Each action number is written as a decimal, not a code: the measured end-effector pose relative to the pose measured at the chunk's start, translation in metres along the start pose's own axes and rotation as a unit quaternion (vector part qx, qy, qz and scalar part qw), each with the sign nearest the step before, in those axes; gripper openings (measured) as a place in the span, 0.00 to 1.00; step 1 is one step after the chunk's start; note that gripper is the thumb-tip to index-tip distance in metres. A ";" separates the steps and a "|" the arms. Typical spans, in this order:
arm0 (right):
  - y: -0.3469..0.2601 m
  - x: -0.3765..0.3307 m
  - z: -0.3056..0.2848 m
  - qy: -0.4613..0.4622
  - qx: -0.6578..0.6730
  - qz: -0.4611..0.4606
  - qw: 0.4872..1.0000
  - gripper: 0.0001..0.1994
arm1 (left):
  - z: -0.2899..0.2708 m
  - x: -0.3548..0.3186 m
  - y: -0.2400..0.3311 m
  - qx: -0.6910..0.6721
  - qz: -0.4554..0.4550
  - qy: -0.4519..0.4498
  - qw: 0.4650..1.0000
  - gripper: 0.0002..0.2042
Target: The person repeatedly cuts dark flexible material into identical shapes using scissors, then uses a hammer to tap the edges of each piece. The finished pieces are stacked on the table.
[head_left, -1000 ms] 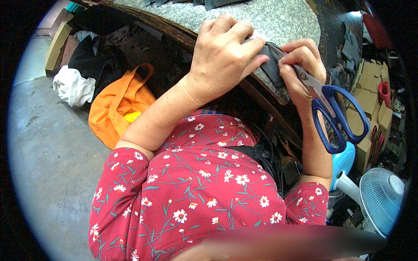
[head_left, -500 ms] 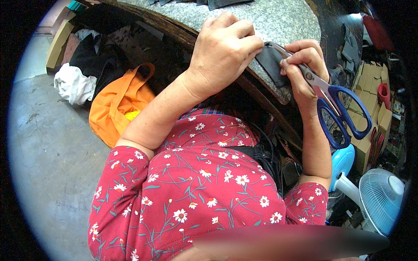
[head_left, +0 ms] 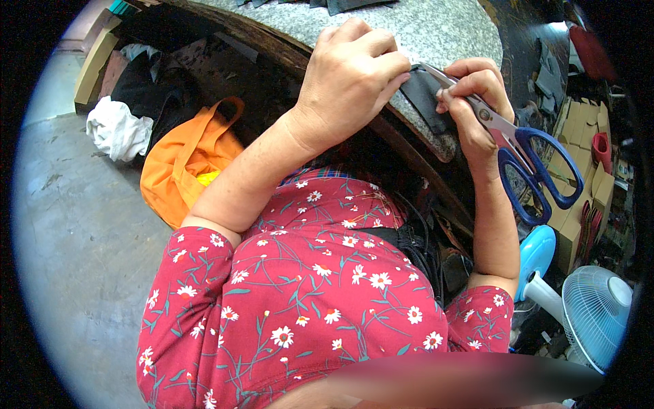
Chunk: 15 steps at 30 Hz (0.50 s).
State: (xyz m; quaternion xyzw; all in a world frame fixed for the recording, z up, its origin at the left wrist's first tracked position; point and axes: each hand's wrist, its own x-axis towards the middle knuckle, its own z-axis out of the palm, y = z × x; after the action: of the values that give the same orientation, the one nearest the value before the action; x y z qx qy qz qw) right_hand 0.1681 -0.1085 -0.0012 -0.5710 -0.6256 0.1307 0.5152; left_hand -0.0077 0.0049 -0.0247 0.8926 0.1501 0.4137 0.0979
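At the far left of the frame, a bare concrete floor point(head_left: 75, 245) runs down the side, with a crumpled white cloth point(head_left: 116, 129) lying near its upper part and an orange bag point(head_left: 184, 167) with a loop handle just to the right of it. Upper centre holds the left hand point(head_left: 351, 82), knuckles up and fingers curled together, pressing down on the edge of a dark piece of material point(head_left: 426, 102) that lies over the rim of the speckled grey stone desk point(head_left: 449, 34). Just right of it, touching the same dark piece, the right hand point(head_left: 477, 102) is closed, its thumb and fingers pinching the blades of a pair of scissors point(head_left: 518, 146) near the pivot; the blades look closed, their tips pointing up-left toward the left hand, while the blue handles hang free to the lower right of the hand. Below both hands, the person's red flowered shirt point(head_left: 320, 300) fills the lower middle. At the right edge stand stacked cardboard boxes point(head_left: 579, 177), and in the lower right corner a pale blue fan point(head_left: 596, 313).
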 end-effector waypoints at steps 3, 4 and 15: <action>0.002 -0.001 -0.001 -0.011 -0.009 -0.006 1.000 0.06 | 0.001 0.000 0.000 -0.006 -0.003 0.003 1.000 0.05; 0.003 -0.001 -0.001 -0.015 -0.009 -0.008 1.000 0.06 | 0.001 0.000 0.000 -0.006 -0.002 0.004 1.000 0.05; -0.002 0.005 -0.004 -0.068 -0.063 -0.043 0.995 0.05 | 0.001 -0.001 0.000 0.005 0.001 0.003 1.000 0.05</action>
State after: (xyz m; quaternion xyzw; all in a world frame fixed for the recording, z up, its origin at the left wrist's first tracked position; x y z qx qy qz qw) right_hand 0.1712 -0.1067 0.0047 -0.5643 -0.6904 0.1071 0.4398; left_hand -0.0076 0.0050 -0.0256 0.8920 0.1510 0.4159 0.0927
